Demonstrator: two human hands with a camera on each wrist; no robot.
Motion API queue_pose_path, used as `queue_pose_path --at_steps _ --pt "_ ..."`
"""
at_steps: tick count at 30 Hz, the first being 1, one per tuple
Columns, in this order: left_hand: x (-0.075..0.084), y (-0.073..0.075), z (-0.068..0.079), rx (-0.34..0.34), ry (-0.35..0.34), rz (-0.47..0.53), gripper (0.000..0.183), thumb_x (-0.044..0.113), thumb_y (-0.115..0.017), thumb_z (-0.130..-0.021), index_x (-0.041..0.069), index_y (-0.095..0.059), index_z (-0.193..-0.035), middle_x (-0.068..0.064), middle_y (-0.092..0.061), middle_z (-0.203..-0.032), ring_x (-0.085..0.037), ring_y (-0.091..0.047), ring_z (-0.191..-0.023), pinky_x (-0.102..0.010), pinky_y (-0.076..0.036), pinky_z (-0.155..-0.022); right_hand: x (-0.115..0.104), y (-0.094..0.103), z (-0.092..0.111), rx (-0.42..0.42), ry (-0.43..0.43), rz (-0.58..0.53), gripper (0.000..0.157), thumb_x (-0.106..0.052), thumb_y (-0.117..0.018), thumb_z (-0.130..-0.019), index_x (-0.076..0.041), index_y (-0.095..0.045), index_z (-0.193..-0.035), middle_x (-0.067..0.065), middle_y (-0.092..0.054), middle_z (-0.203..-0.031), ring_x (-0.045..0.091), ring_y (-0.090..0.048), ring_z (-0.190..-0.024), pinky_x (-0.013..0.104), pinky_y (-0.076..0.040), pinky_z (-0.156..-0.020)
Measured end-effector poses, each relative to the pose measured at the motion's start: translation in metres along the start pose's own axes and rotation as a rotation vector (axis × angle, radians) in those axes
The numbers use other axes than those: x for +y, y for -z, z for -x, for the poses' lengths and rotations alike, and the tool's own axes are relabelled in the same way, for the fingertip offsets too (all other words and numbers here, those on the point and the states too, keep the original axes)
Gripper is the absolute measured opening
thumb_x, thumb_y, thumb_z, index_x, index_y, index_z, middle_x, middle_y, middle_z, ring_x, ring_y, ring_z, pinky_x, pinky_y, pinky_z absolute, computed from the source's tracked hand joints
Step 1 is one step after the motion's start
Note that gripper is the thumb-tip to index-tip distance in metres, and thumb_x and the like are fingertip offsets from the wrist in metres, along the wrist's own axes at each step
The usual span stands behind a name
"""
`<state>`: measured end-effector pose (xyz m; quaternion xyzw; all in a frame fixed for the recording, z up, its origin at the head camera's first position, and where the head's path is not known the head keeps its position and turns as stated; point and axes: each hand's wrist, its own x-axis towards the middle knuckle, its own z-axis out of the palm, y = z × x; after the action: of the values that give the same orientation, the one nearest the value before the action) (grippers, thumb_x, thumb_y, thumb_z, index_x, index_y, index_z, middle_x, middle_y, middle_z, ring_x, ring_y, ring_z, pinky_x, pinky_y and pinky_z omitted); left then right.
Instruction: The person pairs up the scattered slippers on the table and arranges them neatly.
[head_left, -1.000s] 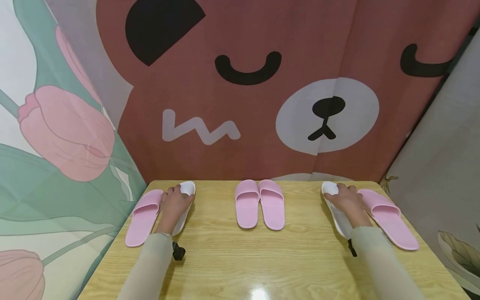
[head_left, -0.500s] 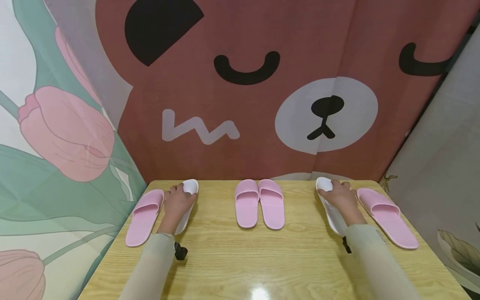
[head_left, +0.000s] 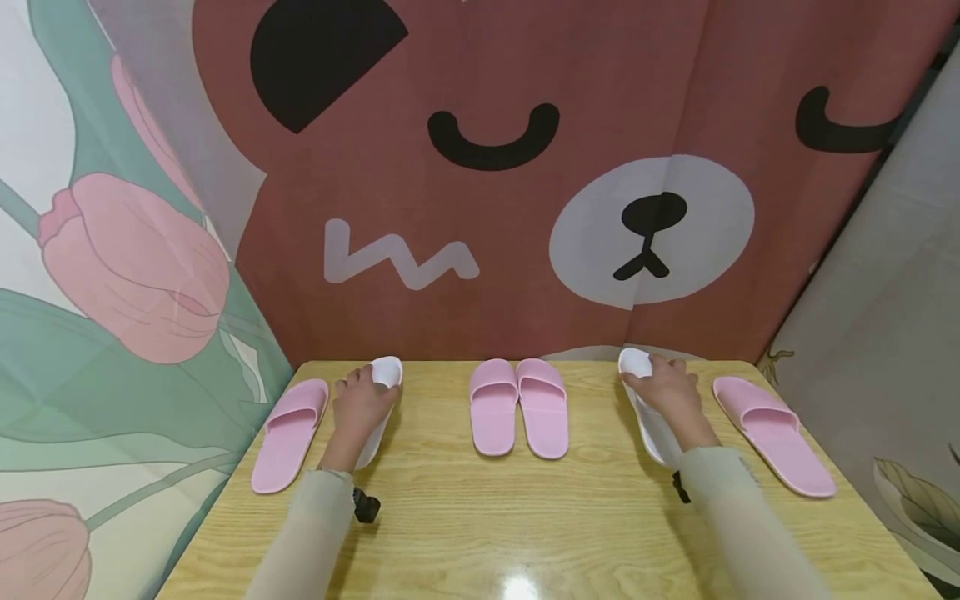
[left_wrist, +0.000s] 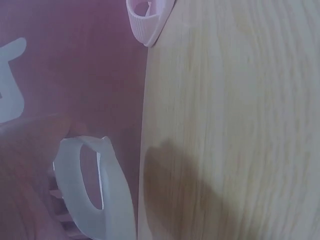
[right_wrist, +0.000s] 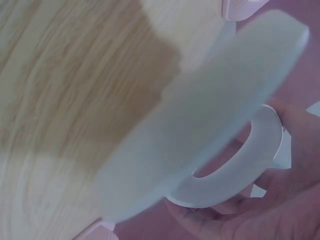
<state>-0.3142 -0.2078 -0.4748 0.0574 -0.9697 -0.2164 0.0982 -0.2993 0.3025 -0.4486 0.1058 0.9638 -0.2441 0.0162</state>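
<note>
Stretched forward, well apart, the left hand (head_left: 363, 408) grips one white slipper (head_left: 387, 372), the right hand (head_left: 669, 390) a second white slipper (head_left: 636, 363).

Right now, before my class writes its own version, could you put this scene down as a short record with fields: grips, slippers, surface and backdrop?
Left grip: holds the left white slipper at its strap end
Right grip: holds the right white slipper at its strap end
Middle: pink pair, side by side, straps toward the backdrop
Left side: single pink slipper
Right side: another pink slipper
Slipper count: four pink, two white
Surface: wood-grain table
Backdrop: bear-print cloth
</note>
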Motion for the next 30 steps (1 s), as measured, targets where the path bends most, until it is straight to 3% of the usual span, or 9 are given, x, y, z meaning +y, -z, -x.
queue_pose_path --at_steps 21,30 --pt "0.014 0.005 0.009 0.005 -0.001 0.031 0.08 0.048 -0.064 -0.091 -0.003 -0.041 -0.148 -0.031 -0.042 -0.147 -0.053 -0.037 -0.131 -0.071 -0.039 -0.096 -0.038 -0.01 0.003 0.034 0.028 -0.003 0.087 -0.056 -0.059 -0.094 -0.002 -0.03 -0.156 0.041 -0.025 -0.147 0.063 -0.034 -0.124 0.07 -0.044 -0.087" --pt "0.016 0.002 0.009 0.011 -0.009 0.042 0.079 0.048 -0.063 -0.091 -0.002 -0.04 -0.149 -0.03 -0.041 -0.148 -0.053 -0.036 -0.132 -0.071 -0.038 -0.097 -0.049 -0.015 0.002 0.028 0.045 0.009 0.087 -0.056 -0.057 -0.096 -0.001 -0.028 -0.157 0.04 -0.026 -0.149 0.062 -0.034 -0.126 0.07 -0.041 -0.094"
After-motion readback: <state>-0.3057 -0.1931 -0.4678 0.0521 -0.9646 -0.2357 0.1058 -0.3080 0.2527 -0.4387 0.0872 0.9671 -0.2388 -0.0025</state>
